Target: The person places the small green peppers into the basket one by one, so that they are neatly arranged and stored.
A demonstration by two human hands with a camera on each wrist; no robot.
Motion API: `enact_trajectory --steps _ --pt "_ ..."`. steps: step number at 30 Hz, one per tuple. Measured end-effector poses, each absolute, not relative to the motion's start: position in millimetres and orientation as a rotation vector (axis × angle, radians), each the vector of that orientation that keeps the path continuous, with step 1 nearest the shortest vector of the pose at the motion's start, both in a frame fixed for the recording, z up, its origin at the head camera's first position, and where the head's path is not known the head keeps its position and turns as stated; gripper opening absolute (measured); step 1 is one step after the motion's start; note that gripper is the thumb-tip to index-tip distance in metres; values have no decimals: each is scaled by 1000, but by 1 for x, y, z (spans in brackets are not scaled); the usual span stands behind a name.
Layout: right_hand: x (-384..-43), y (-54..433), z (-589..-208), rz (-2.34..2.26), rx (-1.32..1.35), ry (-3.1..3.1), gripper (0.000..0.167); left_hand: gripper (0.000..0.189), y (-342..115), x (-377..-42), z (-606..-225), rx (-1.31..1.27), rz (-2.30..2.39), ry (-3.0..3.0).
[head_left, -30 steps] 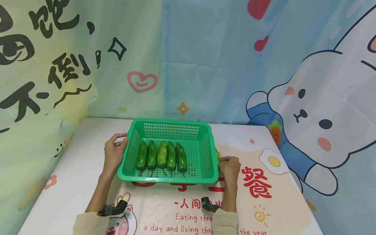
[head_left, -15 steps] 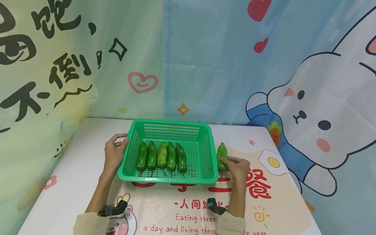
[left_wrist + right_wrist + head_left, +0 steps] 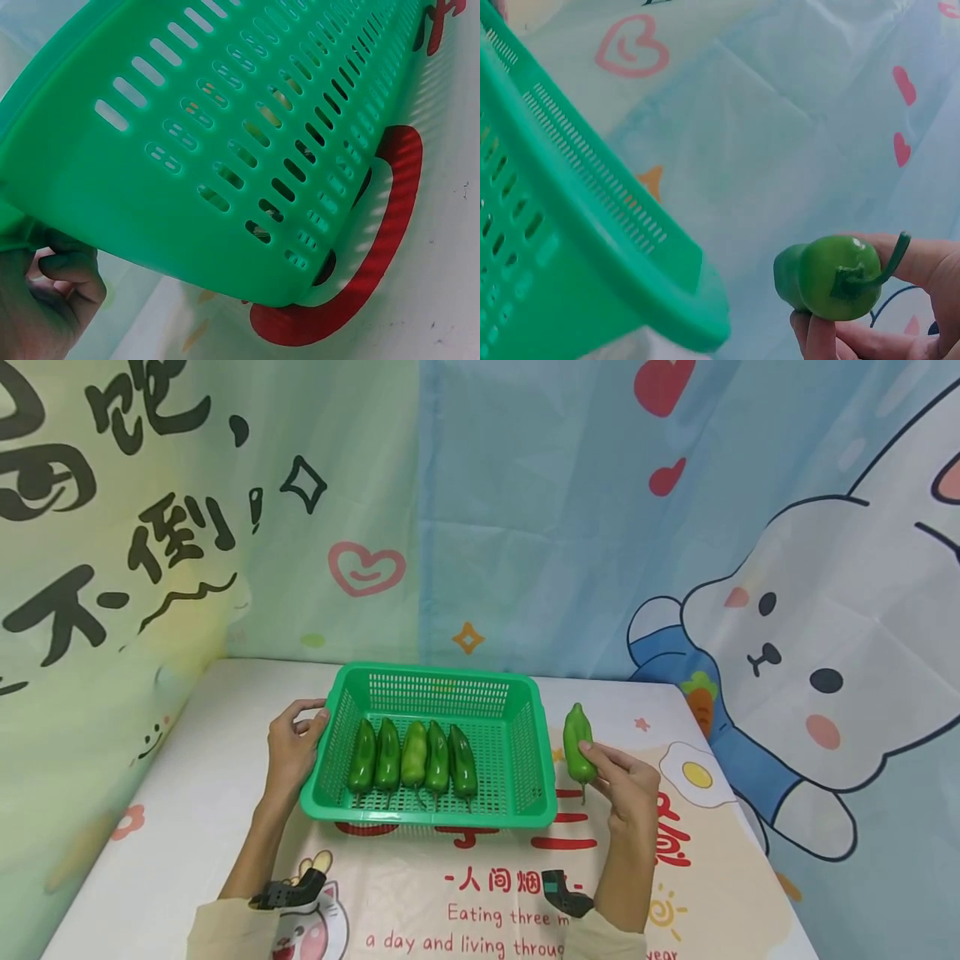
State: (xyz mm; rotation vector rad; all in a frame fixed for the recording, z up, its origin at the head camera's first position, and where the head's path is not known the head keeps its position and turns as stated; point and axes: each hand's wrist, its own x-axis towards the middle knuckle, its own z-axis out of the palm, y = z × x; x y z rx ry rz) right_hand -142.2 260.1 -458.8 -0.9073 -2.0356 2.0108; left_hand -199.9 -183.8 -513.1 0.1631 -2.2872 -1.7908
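A green plastic basket (image 3: 517,760) stands mid-table with several green peppers (image 3: 413,756) lying side by side in its left and middle part, stems toward the near side. My left hand (image 3: 291,745) grips the basket's left rim; in the left wrist view its curled fingers (image 3: 75,274) show under the rim. Just right of the basket, my right hand (image 3: 626,781) pinches another green pepper (image 3: 576,743) between thumb and fingers, stem pointing down toward me. The right wrist view shows this pepper (image 3: 840,277) stem end first, apart from the basket wall (image 3: 592,247).
The table (image 3: 225,710) has a printed cover with red characters, a fried egg (image 3: 699,774) and a cartoon cat. Behind it hangs a curtain (image 3: 525,568) with a rabbit print. Black straps (image 3: 288,893) with cameras sit on both wrists.
My right hand has drawn the pepper from close against the basket's right side, where it was mostly hidden, to the right and up. The left hand and basket stay put.
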Motion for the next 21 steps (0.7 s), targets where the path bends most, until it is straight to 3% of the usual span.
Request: enact_trajectory --steps 21 --pt "-144 236 -449 2128 -726 -2097 55 37 -183 -199 -513 148 -1791 -2281"
